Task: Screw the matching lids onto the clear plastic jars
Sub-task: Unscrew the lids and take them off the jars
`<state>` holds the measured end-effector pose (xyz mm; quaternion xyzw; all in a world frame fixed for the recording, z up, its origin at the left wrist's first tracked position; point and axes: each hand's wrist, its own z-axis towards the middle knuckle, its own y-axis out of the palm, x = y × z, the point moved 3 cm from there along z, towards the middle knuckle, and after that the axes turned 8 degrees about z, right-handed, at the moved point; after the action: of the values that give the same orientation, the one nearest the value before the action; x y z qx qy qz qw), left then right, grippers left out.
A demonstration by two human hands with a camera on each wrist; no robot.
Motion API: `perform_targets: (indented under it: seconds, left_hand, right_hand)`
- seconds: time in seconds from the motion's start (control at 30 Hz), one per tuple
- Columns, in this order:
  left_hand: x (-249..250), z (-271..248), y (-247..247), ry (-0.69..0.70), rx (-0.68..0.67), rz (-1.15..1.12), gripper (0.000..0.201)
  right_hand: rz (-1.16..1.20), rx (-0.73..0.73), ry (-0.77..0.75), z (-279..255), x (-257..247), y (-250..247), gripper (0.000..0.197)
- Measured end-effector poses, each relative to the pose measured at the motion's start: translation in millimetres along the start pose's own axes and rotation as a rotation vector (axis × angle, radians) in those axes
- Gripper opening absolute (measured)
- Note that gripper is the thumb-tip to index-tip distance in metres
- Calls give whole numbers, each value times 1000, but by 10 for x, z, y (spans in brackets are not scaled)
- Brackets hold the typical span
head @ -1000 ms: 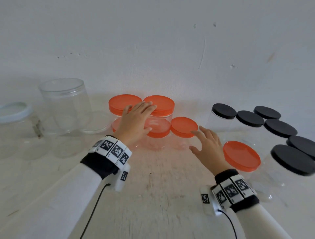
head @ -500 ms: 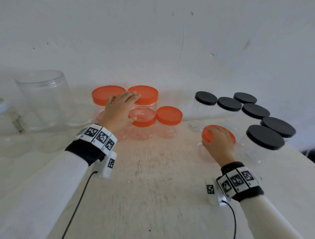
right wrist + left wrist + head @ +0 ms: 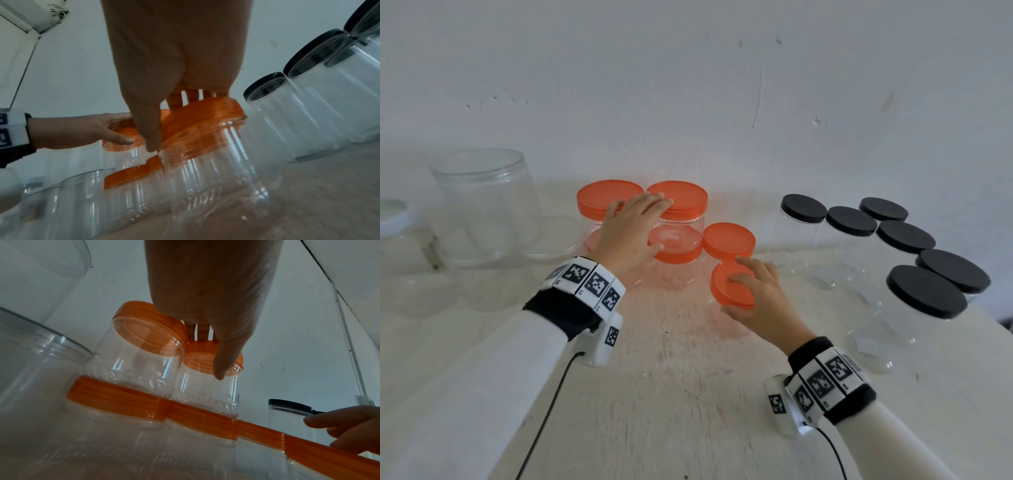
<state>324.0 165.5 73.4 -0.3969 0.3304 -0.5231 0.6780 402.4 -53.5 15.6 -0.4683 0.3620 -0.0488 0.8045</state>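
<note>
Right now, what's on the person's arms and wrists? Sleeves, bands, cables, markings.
Both arms wear white long sleeves with black cuffs. Each wrist carries a band of white square tiles printed with black fiducial markers: left band, right band. Under each wrist hangs a white camera module with its own marker, left module, right module, each trailing a thin black cable. Hands are bare, no gloves.

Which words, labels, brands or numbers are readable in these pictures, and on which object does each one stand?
No readable words, brands or numbers appear.
Left wristband: black-and-white square code markers; tiny marks beneath them are too small to read.
Right wristband: the same kind of markers, also unreadable.
Orange lids, black lids and clear jars: no label shows.
</note>
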Motion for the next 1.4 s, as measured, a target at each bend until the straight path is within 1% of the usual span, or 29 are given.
perform_targets:
  seconds: [0.03, 0.1, 0.23, 0.37, 0.47, 0.57, 0.67, 0.77, 0.87, 0.97, 1.07, 1.2, 1.33, 1.4]
  left_hand:
    - [1, 0, 0, -1, -2, 1, 75]
    - [-1, 0, 3, -2, -2, 4, 74]
    - [-2, -3, 7, 5, 3, 3, 74]
    - [0, -6, 6, 4, 2, 2, 74]
    - [3, -3, 1, 4, 5, 0, 74]
    - [2, -3, 7, -2, 5, 11, 74]
    - [2, -9, 24, -10, 17, 10, 71]
    - [15, -12, 20, -23, 14, 8, 71]
    - [27, -11, 0, -27, -8, 16, 74]
    - [30, -15, -19, -23, -15, 1, 74]
    - [37, -22, -16, -25, -17, 6, 73]
    - [29, -18, -10, -28, -18, 4, 73]
    - [35, -20, -8, -27, -13, -1, 73]
    - [40, -24, -6, -27, -17, 3, 73]
  right_hand:
    - [-30, 14, 5, 0, 0, -9, 53]
    - [-51, 4, 64, -4, 24, -30, 57]
    - [26, -116, 211, -43, 96, -15, 76]
    - [96, -107, 286, -56, 149, -10, 87]
    - [157, -55, 266, -57, 158, -23, 87]
    - [199, 5, 196, -44, 73, -103, 83]
    - [265, 166, 85, 44, -54, -296, 77]
    - [308, 292, 43, 235, -134, -492, 72]
    - [319, 293, 76, 477, -140, -562, 70]
    - [334, 260, 129, 684, -95, -475, 71]
    - [348, 274, 169, 815, -53, -364, 77]
    - [401, 297, 207, 894, -14, -333, 97]
    - [544, 333, 254, 865, 112, -305, 116]
    - [598, 327, 289, 819, 186, -246, 117]
